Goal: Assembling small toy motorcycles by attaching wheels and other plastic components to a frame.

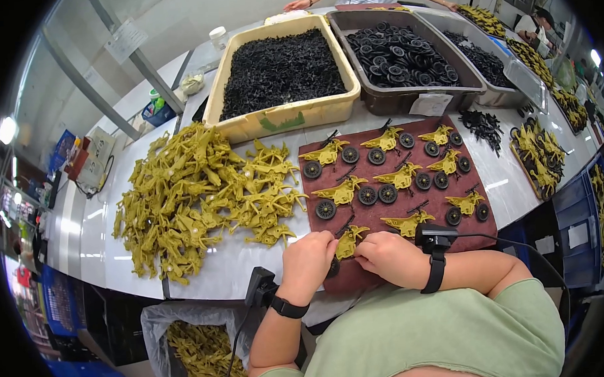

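A yellow toy motorcycle body (349,241) lies at the near edge of the dark red mat (412,241), between my two hands. My left hand (306,261) is closed at its left end, the fingertips curled and partly hidden. From the other side my right hand (394,257) pinches its right end. A black wheel (333,267) shows just beside my left fingers, and a thin black handlebar piece (346,225) lies above the body. More yellow bodies stand in rows on the mat, with black wheels and black handlebar pieces by them, such as the motorcycle (397,177) in the middle.
A heap of yellow bodies (181,200) covers the table left of the mat. Behind stand a cream tub (282,123) of small black parts, a brown tub (412,96) of wheels and a grey tub (507,97). A lined bag (161,329) sits below. Another person's hand (299,5) shows at the back.
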`<state>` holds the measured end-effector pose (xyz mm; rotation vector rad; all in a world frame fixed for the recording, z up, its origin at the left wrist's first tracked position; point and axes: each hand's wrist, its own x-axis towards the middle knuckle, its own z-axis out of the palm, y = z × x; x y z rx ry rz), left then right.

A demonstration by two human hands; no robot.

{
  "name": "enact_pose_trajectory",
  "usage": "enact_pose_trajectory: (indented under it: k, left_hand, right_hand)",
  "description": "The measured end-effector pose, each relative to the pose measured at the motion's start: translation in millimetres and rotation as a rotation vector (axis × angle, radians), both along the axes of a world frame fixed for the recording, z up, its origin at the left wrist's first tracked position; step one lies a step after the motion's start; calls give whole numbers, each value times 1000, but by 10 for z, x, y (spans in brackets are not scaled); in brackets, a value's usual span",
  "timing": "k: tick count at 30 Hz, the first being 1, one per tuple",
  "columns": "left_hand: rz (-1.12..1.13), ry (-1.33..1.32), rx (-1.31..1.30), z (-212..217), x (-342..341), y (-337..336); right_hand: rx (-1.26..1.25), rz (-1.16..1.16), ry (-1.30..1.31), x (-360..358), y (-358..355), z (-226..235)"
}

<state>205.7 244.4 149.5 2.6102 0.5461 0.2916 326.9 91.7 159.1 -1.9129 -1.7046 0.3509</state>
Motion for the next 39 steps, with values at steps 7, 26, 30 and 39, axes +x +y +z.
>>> enact_pose_trajectory:
  k: [7, 26, 30, 39]
  left_hand:
    - [10, -26, -18, -54, -8, 10]
    - [-82, -67, -65, -57, 23, 87]
    - [-86, -76, -63, -67, 18, 83]
    - [-61, -37, -58, -64, -5, 102]
  right_hand:
    - [124, -107, -160, -152, 17, -162]
    - [115, -258, -191, -358, 29, -236]
    - [53, -246, -241, -387, 40, -228]
    - [-77, -280, 3, -231, -119, 119]
